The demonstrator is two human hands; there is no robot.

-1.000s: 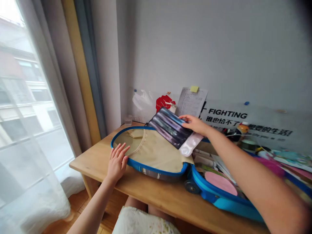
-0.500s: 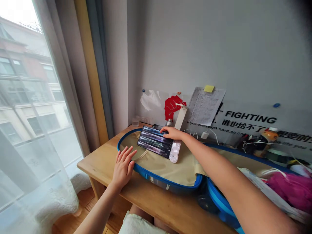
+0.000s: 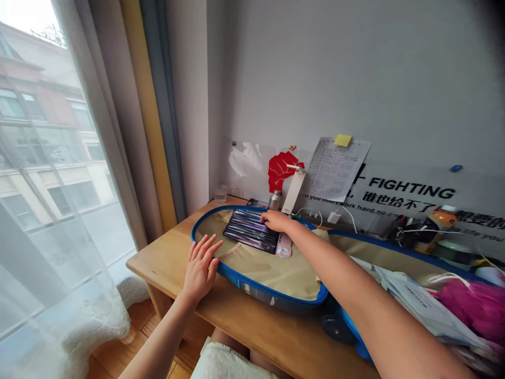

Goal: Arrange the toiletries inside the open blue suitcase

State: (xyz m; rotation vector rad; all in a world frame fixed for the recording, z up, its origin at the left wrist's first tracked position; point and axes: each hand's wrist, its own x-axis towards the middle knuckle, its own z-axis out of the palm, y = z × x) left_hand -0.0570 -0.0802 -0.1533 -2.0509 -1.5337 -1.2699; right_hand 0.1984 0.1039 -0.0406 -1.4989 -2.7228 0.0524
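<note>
An open blue suitcase (image 3: pixel 276 301) with a beige lining lies on a wooden desk (image 3: pixel 252 329). A dark flat packet of pens (image 3: pixel 248 235) with a clear white end lies in the left half. My right hand (image 3: pixel 276 221) rests on the packet's right side, fingers curled down on it. My left hand (image 3: pixel 202 266) lies flat with spread fingers on the left rim of the suitcase. The right half holds papers and a pink thing (image 3: pixel 473 305).
The wall behind carries a red fist cutout (image 3: pixel 282 167), a printed sheet with a yellow note (image 3: pixel 335 168) and a "FIGHTING" banner (image 3: pixel 410 190). A small metal bottle (image 3: pixel 274 200), charger cables and jars stand at the desk's back. Curtains and a window fill the left.
My right hand carried the pen packet from above the suitcase down onto the lining of the left half and still rests on it. My left hand stayed on the rim.
</note>
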